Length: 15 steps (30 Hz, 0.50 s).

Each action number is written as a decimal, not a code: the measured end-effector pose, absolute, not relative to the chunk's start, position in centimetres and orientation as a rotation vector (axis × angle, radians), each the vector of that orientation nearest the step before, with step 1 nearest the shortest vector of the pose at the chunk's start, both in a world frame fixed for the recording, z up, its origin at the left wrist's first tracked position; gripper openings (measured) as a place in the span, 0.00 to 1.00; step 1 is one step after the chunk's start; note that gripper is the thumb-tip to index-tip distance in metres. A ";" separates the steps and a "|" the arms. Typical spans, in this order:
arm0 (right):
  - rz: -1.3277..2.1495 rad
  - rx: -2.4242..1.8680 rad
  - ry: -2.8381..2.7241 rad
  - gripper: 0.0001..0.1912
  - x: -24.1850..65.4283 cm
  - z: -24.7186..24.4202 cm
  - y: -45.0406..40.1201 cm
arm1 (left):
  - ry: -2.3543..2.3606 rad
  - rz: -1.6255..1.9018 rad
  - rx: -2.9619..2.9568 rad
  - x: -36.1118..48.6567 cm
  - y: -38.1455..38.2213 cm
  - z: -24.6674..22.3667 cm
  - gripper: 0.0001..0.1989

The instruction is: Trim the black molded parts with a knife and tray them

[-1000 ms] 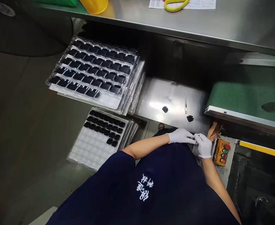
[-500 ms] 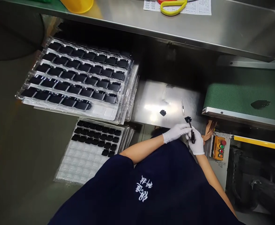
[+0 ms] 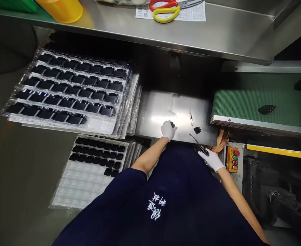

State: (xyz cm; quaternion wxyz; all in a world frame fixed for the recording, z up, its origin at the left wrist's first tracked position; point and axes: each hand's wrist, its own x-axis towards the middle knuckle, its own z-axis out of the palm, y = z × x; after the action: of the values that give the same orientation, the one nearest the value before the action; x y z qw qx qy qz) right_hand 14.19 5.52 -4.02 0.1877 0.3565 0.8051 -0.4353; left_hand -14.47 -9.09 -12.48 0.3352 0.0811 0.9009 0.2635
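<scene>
My left hand (image 3: pixel 167 131), in a white glove, is over the metal table with its fingers closed round a small black toothed part (image 3: pixel 172 124). My right hand (image 3: pixel 213 160), also gloved, grips a slim black tool (image 3: pixel 203 149) with a thin curved end pointing up and left; its exact kind is unclear. Between the hands, a second black toothed part (image 3: pixel 197 130) lies on the metal table (image 3: pixel 152 116). Just above that part lies a thin cutter-like tool (image 3: pixel 190 116).
Stacked clear trays (image 3: pixel 99 126) of black parts stand at left, with a smaller, partly filled tray stack (image 3: pixel 76 184) below. At right, a green conveyor (image 3: pixel 234 102) carries dark parts beside a button box (image 3: pixel 233 160). Scissors (image 3: pixel 167 15) and a yellow cup (image 3: pixel 63 12) occupy the upper shelf.
My hands were together and have moved apart. My left hand has gone left onto the black part; my right has drawn back with the black tool. The camera view has shifted right.
</scene>
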 end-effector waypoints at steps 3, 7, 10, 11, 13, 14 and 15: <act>-1.095 0.940 2.262 0.24 13.1 -2.9 6.5 | 2.340 0.606 0.436 -13.8 -9.1 -12.0 0.30; -0.845 0.845 2.259 0.27 11.8 -1.5 7.2 | 2.210 0.499 0.729 -12.8 -8.6 -11.1 0.24; -0.693 0.785 2.257 0.30 11.2 -0.6 7.5 | 2.130 0.412 0.854 -12.2 -7.9 -10.5 0.19; -0.651 0.783 2.251 0.31 11.0 -0.4 7.6 | 2.112 0.391 0.880 -12.0 -7.8 -10.4 0.18; -0.589 0.798 2.242 0.33 10.9 0.0 7.9 | 2.082 0.364 0.912 -11.8 -7.8 -10.2 0.17; -0.573 0.793 2.239 0.34 10.8 0.2 8.1 | 2.070 0.360 0.918 -11.6 -7.8 -10.2 0.17; -0.562 0.773 2.238 0.34 10.8 0.3 8.3 | 2.060 0.364 0.919 -11.5 -7.9 -10.2 0.16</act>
State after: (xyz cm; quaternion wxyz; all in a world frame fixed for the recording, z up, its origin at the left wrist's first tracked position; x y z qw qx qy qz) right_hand 10.79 8.27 0.33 0.3467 0.2981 0.8626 -0.2165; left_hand -11.49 -7.93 -10.16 0.4154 0.3660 0.8201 0.1448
